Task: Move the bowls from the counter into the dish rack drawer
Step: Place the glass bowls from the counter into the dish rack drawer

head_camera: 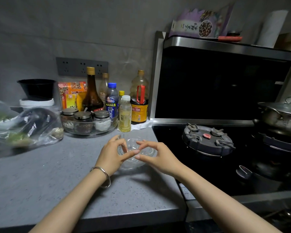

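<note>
Both hands (138,154) around a clear glass bowl (136,149) on the counter (40,174)

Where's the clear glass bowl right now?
The glass bowl sits on the grey counter near its right edge beside the stove, between the left hand and right hand.

A clear glass bowl (136,153) with a cut pattern is seen upright and empty on the grey speckled counter (40,182), close to the counter's right edge beside the stove, roughly midway between its front and back edges, its near rim partly covered by fingers.
</note>
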